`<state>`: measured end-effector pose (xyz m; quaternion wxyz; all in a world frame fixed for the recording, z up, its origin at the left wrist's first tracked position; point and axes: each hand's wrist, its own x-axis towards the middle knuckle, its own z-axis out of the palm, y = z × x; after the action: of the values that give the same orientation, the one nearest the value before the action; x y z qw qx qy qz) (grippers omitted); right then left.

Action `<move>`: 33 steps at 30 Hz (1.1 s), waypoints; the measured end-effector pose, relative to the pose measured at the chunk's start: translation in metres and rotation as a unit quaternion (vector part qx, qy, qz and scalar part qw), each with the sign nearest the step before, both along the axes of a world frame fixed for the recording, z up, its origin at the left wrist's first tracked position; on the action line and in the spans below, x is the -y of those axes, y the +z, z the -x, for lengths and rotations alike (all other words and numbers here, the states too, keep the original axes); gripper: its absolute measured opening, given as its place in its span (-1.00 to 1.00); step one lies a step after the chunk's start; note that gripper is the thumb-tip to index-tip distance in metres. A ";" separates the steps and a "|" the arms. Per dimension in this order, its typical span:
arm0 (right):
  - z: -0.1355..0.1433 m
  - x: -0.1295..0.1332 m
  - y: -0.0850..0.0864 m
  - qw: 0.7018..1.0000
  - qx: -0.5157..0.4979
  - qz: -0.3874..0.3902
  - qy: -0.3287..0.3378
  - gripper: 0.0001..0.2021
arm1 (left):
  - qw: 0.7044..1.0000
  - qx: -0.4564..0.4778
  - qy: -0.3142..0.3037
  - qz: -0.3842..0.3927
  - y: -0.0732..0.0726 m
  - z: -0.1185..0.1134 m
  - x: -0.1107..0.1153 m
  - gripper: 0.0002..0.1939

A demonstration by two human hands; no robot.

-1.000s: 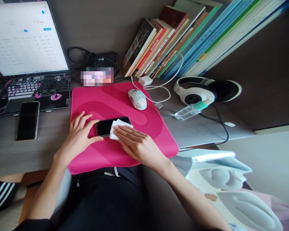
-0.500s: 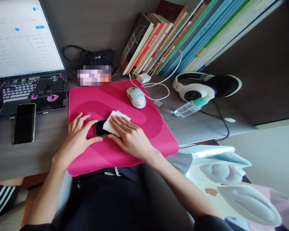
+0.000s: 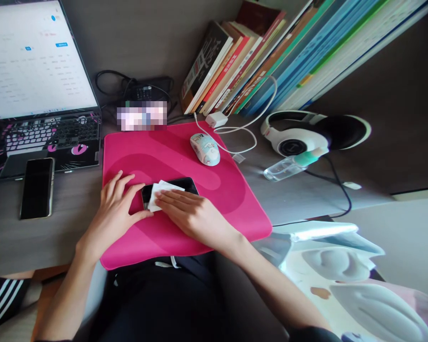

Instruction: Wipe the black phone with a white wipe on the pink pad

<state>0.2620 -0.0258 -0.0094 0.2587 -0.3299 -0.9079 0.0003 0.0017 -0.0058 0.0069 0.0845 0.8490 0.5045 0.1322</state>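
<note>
A black phone [image 3: 188, 184] lies flat on the pink mat [image 3: 146, 147], its screen partly covered by a folded white tissue [image 3: 160, 192]. My right hand [image 3: 189, 211] presses the tissue onto the left part of the screen, fingers together and pointing left. At the phone's left end, the thumb and index fingertip of my left hand [image 3: 119, 202] grip its corners, while the other fingers are spread above the mat.
A laptop [image 3: 50, 137] and a second phone [image 3: 37, 187] are at the left. Behind and right are a mouse [image 3: 205, 149], charger [image 3: 216, 119] with white cable, books [image 3: 214, 66], headphones [image 3: 292, 137] and a clear spray bottle [image 3: 285, 167]. Bags [image 3: 331, 232] lie below the desk's right edge.
My right hand has slid the tissue left and slightly down, uncovering the right part of the phone. My left hand stays at the phone's left end. The view has shifted slightly.
</note>
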 end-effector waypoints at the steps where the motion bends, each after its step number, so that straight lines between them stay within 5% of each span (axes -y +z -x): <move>1: -0.010 0.002 0.002 1.000 0.005 -0.013 -0.020 -0.66 | 1.000 0.001 -0.001 0.003 0.001 -0.001 0.000 -0.32; 5: -0.050 0.004 0.011 0.986 0.042 -0.052 -0.154 -0.70 | 0.999 0.006 -0.031 0.017 0.006 -0.001 0.001 -0.17; 9: -0.074 0.001 0.014 0.969 0.043 -0.025 -0.244 -0.61 | 0.996 0.001 -0.082 0.017 0.010 -0.003 0.001 -0.25; 13: -0.071 0.000 0.018 0.982 -0.016 0.044 -0.181 -0.37 | 0.993 -0.023 -0.115 -0.028 0.010 -0.005 0.000 -0.32; 18: -0.052 -0.009 0.011 0.989 -0.080 0.089 -0.090 -0.39 | 0.987 -0.034 -0.139 -0.068 0.011 -0.007 -0.001 -0.39; 24: -0.054 -0.021 -0.005 0.990 -0.065 0.106 -0.059 -0.42 | 0.982 -0.056 -0.154 -0.099 0.011 -0.007 -0.002 -0.48; 33: -0.054 -0.019 -0.007 0.993 -0.050 0.092 -0.052 -0.50 | 0.975 -0.079 -0.169 -0.125 0.010 -0.007 -0.002 -0.52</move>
<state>0.3162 -0.0066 -0.0163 0.2724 -0.3982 -0.8716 0.0873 0.0092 -0.0037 0.0169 -0.0412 0.9335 0.3385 0.1111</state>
